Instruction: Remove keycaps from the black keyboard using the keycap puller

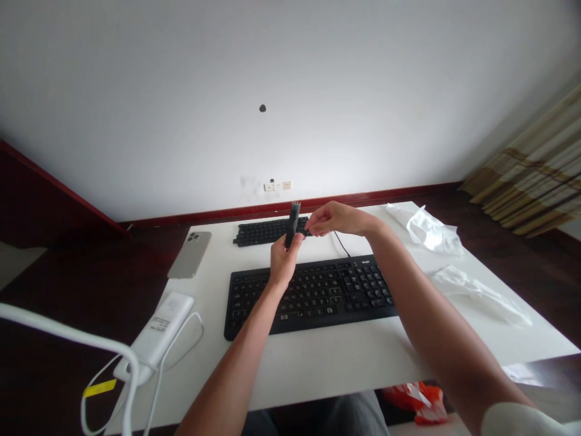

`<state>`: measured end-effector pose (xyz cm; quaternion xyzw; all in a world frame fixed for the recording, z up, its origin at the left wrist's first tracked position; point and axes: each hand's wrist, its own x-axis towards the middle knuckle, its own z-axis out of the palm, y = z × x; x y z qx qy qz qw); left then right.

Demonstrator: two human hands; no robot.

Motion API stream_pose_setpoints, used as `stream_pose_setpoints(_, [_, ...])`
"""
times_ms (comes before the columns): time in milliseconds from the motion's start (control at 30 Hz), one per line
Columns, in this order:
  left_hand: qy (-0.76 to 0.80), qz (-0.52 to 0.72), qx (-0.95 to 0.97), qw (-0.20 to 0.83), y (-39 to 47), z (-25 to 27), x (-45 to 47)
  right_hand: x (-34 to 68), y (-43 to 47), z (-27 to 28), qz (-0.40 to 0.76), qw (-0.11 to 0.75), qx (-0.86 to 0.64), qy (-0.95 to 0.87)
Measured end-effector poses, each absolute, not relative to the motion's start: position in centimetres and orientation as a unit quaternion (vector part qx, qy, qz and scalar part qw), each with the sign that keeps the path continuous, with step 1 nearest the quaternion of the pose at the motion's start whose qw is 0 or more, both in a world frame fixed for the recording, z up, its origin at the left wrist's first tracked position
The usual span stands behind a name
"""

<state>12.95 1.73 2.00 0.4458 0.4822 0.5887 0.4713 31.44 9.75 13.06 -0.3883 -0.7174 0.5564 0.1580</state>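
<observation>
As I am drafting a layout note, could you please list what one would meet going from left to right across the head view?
Dark red flat panel → pale grey rectangular phone → left hand holding a slim dark grey piece → right hand → crumpled white plastic sheet → beige-and-brown fabric curtain.
</observation>
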Motion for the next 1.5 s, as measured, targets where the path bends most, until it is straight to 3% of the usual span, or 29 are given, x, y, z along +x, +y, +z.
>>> stream_pose_setpoints(267, [0.465,0.581,0.430,0.511,1.8,1.9,13.2,30.4,9.3,12.8,0.510,0.161,-0.386,-0.752])
stream_pose_setpoints(533, [0.528,0.590,0.410,0.452,2.3,1.5,12.5,29.2,8.0,13.0,0.312,0.179,-0.358,-0.862])
stream_pose_setpoints(833, [0.526,0.592,0.433,0.431,2.2,1.9,12.5,28.7,8.1,12.9,0.261,0.188,-0.352,-0.879])
stream_pose_setpoints(1067, [0.533,0.591,0.417,0.440,2.0,1.9,12.6,32.8,11.7,11.4,0.169,0.228,-0.482,-0.829])
stream_pose_setpoints(1200, [0.540,0.575,0.439,0.430,2.0,1.8,12.6,34.9,14.2,8.1,0.133,0.183,-0.543,-0.808])
stream_pose_setpoints(1500, [0.539,0.574,0.455,0.416,2.1,1.5,12.6,33.8,15.1,4.3,0.120,0.111,-0.531,-0.832])
